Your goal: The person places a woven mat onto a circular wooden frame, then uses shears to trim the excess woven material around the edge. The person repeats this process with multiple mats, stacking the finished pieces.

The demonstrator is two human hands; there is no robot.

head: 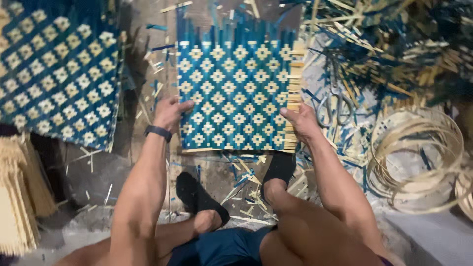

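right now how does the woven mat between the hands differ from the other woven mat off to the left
The mat between the hands lies square to the camera, while the left mat sits tilted and cut off by the frame. The near mat is gripped by the left hand and right hand; the left mat is untouched. Both show blue weave with pale diamonds.

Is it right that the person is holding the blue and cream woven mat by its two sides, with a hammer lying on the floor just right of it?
Not quite. The left hand and right hand do hold the woven mat by its two sides, but the tool lying just right of it is a pair of scissors, not a hammer. The head view shows this.
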